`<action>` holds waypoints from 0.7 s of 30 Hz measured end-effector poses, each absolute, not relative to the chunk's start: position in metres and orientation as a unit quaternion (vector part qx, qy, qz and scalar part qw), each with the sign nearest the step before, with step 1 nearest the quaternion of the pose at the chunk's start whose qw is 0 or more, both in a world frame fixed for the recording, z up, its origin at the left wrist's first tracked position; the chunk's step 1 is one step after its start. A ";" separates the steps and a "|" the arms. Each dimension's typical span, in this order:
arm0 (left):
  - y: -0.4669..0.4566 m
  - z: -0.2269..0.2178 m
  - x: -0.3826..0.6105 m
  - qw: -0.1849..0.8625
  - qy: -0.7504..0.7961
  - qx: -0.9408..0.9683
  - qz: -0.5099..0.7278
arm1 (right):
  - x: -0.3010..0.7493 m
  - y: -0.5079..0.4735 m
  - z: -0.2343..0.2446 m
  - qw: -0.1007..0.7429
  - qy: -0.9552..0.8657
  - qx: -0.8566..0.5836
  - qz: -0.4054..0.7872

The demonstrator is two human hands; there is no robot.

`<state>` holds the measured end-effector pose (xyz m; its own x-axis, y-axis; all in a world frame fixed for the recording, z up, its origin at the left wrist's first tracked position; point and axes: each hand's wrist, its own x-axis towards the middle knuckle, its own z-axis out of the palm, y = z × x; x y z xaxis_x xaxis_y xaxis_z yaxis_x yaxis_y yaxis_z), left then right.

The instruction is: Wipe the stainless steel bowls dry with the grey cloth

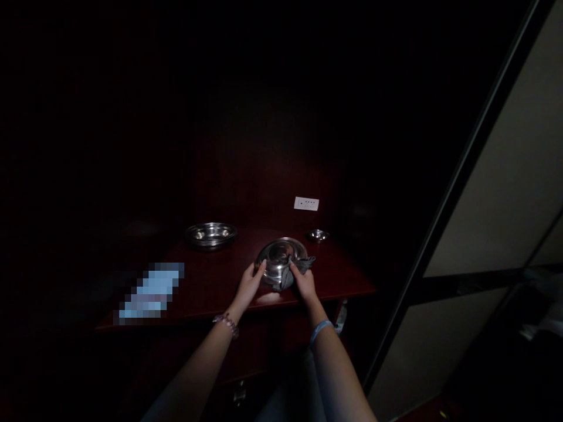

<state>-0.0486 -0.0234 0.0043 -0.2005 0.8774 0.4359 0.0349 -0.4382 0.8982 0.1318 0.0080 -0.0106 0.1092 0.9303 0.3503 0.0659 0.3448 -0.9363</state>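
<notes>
A shiny metal bowl (278, 255) is held between my two hands above the front part of a dark red wooden desk (211, 293). My left hand (250, 284) grips the bowl's left rim, its thumb lying over the edge. On the opposite side my right hand (304, 281) pinches a grey cloth (287, 278) against the bowl's near right side. Part of the cloth sticks out past the rim on the right. The fingers beneath the bowl are hidden.
Toward the back left of the desk sit stacked metal bowls (211, 235). A small metal bowl (317, 235) is at the back right, below a white socket panel (307, 203). At the left lies a blurred-out bluish patch (152, 293). A pale sliding panel (497, 176) rises on the right.
</notes>
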 end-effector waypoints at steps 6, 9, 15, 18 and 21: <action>-0.023 0.001 -0.046 0.303 0.450 0.563 0.623 | 0.132 0.007 -0.009 0.601 -0.554 -0.446 0.364; -0.025 -0.002 -0.048 0.277 0.496 0.616 0.546 | 0.132 0.007 -0.008 0.602 -0.546 -0.447 0.373; -0.025 -0.002 -0.048 0.276 0.502 0.636 0.517 | 0.131 0.006 -0.008 0.612 -0.543 -0.430 0.382; -0.021 -0.001 -0.047 0.309 0.478 0.596 0.566 | 0.131 0.005 -0.007 0.613 -0.535 -0.441 0.379; -0.020 0.001 -0.048 0.327 0.467 0.547 0.613 | 0.131 0.004 -0.007 0.617 -0.533 -0.442 0.375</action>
<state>-0.0484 -0.0203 0.0011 -0.1883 0.9116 0.3653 0.1105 -0.3500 0.9302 0.1313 0.0044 -0.0069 0.1506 0.9334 0.3258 0.0084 0.3283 -0.9445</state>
